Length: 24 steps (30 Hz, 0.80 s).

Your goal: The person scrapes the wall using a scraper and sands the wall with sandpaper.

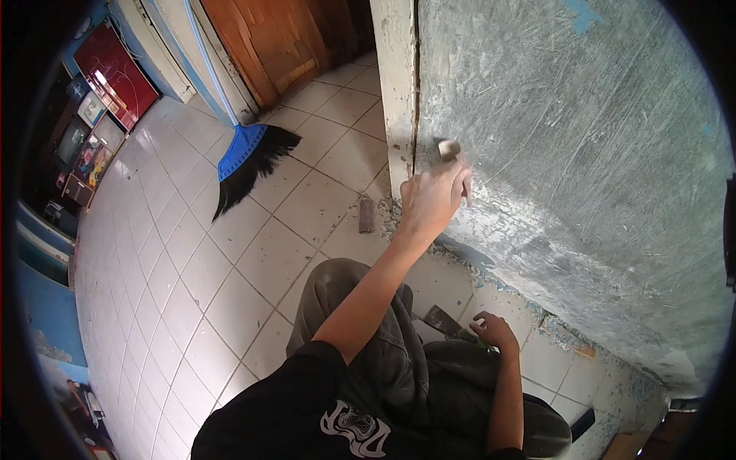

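Note:
My left hand (435,195) is reached out to the grey, scratched wall (567,146), close to its edge by the door frame. Its fingers are closed on a small, pale tan piece that looks like folded sandpaper (449,149), held against the wall surface. Lower down, my right hand (496,333) hangs by my knee with fingers bent and apart. Beside it is a scraper (445,322) with a wide, dark metal blade; its handle is partly hidden near the hand, and I see no firm grip on it.
A small brown rectangular block (366,216) lies on the tiled floor (253,307). Paint flakes (491,280) run along the wall's foot. A blue broom (247,149) with black bristles leans by the wooden door (264,42). Shelves with household items (92,146) stand far left.

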### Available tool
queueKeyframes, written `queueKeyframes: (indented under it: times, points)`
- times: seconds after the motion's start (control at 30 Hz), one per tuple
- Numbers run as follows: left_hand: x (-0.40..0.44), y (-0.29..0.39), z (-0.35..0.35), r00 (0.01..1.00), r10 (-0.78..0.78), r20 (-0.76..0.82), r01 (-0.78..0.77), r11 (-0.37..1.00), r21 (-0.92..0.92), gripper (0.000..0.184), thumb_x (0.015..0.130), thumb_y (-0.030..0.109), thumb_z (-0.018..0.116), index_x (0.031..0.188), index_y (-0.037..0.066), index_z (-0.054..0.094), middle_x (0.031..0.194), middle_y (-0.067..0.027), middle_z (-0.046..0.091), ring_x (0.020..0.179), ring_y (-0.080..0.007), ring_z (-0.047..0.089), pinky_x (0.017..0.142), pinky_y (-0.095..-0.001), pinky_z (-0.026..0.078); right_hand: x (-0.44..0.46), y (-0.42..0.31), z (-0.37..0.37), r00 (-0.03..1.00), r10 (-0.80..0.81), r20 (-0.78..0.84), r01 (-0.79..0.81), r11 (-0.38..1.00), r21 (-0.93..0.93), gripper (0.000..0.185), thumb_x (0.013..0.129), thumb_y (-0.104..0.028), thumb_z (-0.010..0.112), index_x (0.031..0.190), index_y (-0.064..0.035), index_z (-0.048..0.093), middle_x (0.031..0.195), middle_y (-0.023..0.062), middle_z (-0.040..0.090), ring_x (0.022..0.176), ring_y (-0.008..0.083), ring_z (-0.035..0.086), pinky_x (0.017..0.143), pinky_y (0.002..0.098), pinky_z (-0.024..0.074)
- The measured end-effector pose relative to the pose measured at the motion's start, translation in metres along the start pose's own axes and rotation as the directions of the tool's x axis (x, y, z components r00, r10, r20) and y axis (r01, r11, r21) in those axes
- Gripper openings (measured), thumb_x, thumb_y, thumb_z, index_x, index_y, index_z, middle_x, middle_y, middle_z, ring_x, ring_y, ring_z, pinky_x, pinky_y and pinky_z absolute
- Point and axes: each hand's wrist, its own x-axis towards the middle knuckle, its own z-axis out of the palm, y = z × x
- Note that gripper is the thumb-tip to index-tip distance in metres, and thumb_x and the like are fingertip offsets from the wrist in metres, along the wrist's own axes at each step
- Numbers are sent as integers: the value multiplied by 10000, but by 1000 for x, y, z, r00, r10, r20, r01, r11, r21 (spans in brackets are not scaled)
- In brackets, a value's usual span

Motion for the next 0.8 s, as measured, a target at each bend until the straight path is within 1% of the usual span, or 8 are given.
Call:
queueKeyframes:
  times: [0.2,0.27,0.37,0.47,0.6,0.63,0.7,0.8]
  points:
    - [-6,-8,18,999,-3,-54,3,1000,8,173,855,229,530,899,114,651,666,-85,635,562,-232,620,513,-347,470,-3,-2,-3,1000,15,7,-15,999,-36,349,782,-364,613,1015,-105,626,912,154,651,878,312,619,791,387,477]
    - [-2,8,-3,965,-170,198,170,985,17,180,848,219,534,949,116,642,673,-93,633,563,-246,614,530,-365,475,2,6,2,999,-20,-32,19,1000,-19,353,776,-365,620,1011,-101,626,895,156,653,866,315,622,777,388,482]
    - [-9,-6,18,1000,4,6,-4,1000,-10,152,794,70,541,911,50,635,622,-123,600,593,-260,611,553,-398,481,3,3,-1,996,-78,-42,77,997,-19,336,755,-331,644,989,-89,634,854,167,660,823,303,642,755,386,496]
    - [-16,-25,18,893,-215,395,175,975,135,50,677,55,622,722,65,642,707,-153,626,703,-284,632,609,-414,489,16,22,6,994,-107,3,107,994,20,314,752,-293,658,959,-59,635,844,185,654,807,307,645,726,384,501]
    - [-67,-57,-53,961,-185,206,208,973,-98,105,775,177,582,751,98,647,714,-106,633,665,-256,632,570,-371,473,31,43,10,999,-13,50,13,1000,13,295,748,-268,651,948,-52,637,888,188,650,824,304,642,743,391,497]
    - [-75,-60,-80,956,-227,185,276,910,-308,140,805,209,565,766,101,646,710,-102,629,652,-251,629,562,-364,469,65,89,29,970,-238,-42,238,971,-9,317,780,-225,632,996,5,604,756,147,656,640,216,654,535,337,502]
    - [-95,-86,-105,926,-375,53,376,894,-244,262,846,304,553,842,55,633,665,-60,628,571,-161,609,552,-277,469,78,93,30,974,-225,-5,223,969,-102,302,786,-240,598,955,9,620,803,154,655,636,215,646,545,347,507]
    - [-127,-140,-79,768,-603,-217,433,738,-517,319,874,331,526,971,37,607,886,-137,626,773,-257,615,686,-355,472,78,93,23,940,-342,-6,339,935,-107,279,788,-236,595,946,-8,623,784,142,648,661,213,626,569,342,499]
